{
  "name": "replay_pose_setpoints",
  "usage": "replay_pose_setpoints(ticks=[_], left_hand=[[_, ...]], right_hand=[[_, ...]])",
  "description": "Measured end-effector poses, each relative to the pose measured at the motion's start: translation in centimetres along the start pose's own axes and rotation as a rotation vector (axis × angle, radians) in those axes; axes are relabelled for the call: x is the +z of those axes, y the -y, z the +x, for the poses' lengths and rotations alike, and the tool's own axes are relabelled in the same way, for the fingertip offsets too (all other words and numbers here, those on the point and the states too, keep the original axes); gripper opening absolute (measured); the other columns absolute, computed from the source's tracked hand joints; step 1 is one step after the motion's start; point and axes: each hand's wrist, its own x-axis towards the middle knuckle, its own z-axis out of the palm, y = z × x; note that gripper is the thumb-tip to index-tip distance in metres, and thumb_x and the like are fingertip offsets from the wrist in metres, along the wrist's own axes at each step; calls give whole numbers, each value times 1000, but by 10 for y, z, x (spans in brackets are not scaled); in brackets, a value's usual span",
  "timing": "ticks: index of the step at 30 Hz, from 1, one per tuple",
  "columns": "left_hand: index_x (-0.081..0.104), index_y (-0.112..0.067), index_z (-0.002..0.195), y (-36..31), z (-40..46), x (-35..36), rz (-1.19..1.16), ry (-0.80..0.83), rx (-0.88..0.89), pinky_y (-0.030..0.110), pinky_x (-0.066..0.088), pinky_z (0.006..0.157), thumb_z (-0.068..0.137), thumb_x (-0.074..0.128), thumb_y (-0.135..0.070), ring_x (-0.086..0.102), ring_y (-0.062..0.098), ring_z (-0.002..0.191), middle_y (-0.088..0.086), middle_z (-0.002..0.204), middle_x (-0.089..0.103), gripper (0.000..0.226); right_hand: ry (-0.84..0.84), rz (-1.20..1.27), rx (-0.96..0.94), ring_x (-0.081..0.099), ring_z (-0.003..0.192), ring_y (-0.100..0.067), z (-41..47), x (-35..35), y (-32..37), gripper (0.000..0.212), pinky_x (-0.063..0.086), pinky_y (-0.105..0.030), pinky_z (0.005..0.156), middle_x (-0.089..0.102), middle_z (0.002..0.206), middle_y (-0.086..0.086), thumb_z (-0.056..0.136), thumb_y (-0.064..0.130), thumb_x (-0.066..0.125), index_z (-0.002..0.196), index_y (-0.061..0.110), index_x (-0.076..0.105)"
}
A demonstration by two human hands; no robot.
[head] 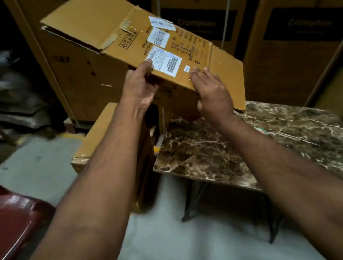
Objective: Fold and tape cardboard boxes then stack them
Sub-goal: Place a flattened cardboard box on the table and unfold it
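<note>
Head view: both hands, left hand (139,87) and right hand (210,88), grip the tilted cardboard box (152,49), apparently above the table (259,144).

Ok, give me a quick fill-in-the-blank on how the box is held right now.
1. The box is held by ____ hands.
2. The left hand has its thumb on a white ____.
3. Under the box stands a table with a ____-patterned top.
Missing: both; label; marble
</note>
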Motion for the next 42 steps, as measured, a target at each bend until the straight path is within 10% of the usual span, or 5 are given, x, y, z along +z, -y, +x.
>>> replay_pose_setpoints(ticks=[15, 21, 30, 35, 42], left_hand=[[59, 4, 114, 20, -4, 136, -114, 444, -226, 45, 59, 88, 97, 58, -4, 70, 32, 101, 18, 104, 71, 20], [51, 1, 136, 74, -15, 135, -51, 257, -365, 35, 59, 58, 96, 56, -1, 68, 26, 95, 19, 119, 67, 40], [52, 0, 132, 151, -51, 39, 48, 30, -709, 42, 55, 90, 99, 53, -2, 62, 31, 118, 21, 128, 62, 33], [61, -5, 111, 158, -37, -5, 156, -82, -670, 37, 59, 84, 97, 57, -5, 67, 23, 100, 14, 113, 68, 15], [50, -10, 135, 166, -24, -63, 250, -226, -525, 43, 48, 104, 103, 53, -17, 69, 25, 106, 13, 122, 68, 32]], right_hand=[[-137, -365, 192, 42, 140, -44, -6, -125, -62, 69, 35, -61, 115, 46, 152, -20, 82, -8, 58, 148, 2, 44], [66, -391, 272, 50, 134, -37, -48, -120, -80, 71, 42, -49, 110, 53, 147, -15, 77, -3, 66, 145, 7, 48], [387, -181, 421, 42, 142, -28, -136, -65, -75, 66, 37, -37, 116, 49, 153, -4, 85, -3, 56, 148, 16, 49], [448, -80, 471, 43, 141, -24, -172, -53, -78, 68, 35, -36, 118, 50, 152, -3, 83, -7, 55, 147, 16, 50], [640, 38, 542, 42, 141, -24, -203, -27, -76, 70, 35, -40, 119, 45, 155, -2, 87, -6, 54, 151, 22, 43]])
